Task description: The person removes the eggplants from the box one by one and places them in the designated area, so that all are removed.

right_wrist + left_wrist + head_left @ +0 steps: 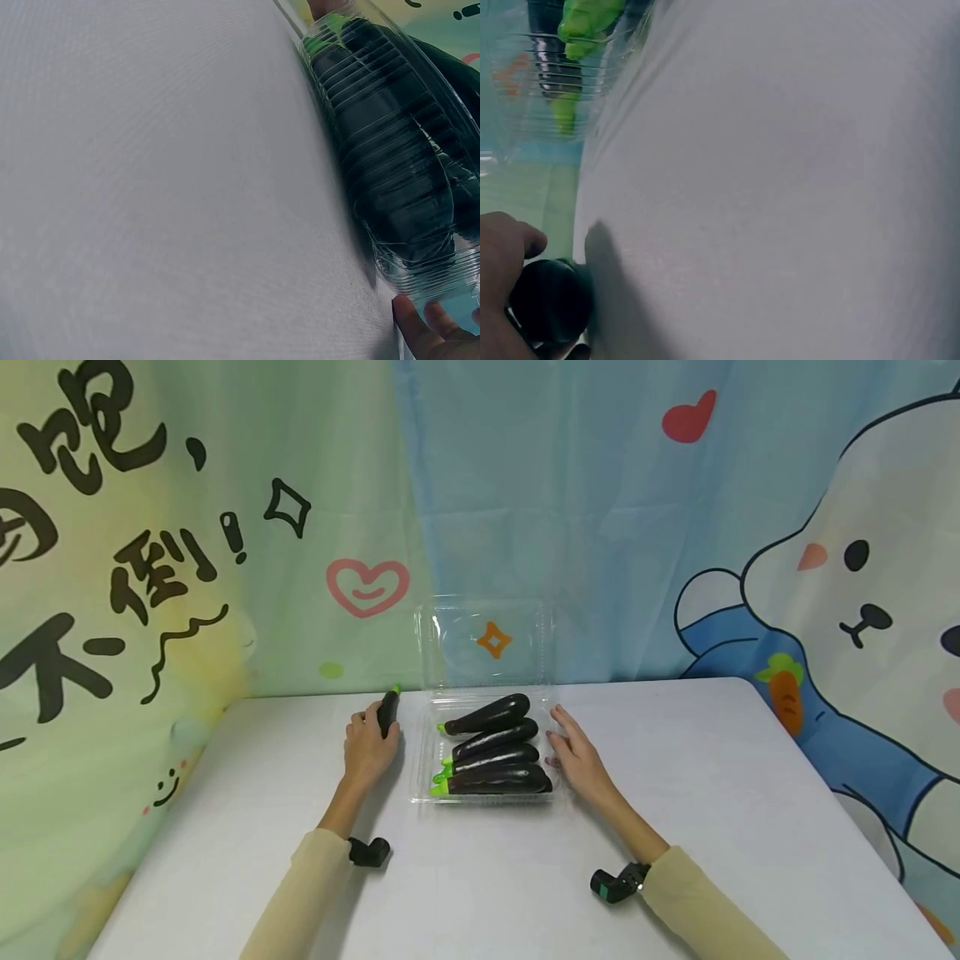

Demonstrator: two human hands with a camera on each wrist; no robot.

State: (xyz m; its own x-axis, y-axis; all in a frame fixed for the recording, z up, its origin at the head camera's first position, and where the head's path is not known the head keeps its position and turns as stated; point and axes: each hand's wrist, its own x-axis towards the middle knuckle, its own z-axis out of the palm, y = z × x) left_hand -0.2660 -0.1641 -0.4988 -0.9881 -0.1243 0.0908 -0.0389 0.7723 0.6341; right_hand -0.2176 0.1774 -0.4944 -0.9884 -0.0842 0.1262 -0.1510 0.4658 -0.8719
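Note:
A dark eggplant with a green tip is gripped in my left hand, just left of a clear plastic clamshell box. In the left wrist view the eggplant's rounded dark end faces the camera, with the thumb beside it. Several glossy eggplants lie stacked in a row in the box, green stem ends to the left. My right hand rests by the box's right side with extended fingers. From the right wrist, its fingertips appear at the ribbed end wall.
The box's transparent lid stands raised at the back. A white table spreads under everything, and a printed curtain hangs behind it. Each wrist carries a small black camera, such as the right one.

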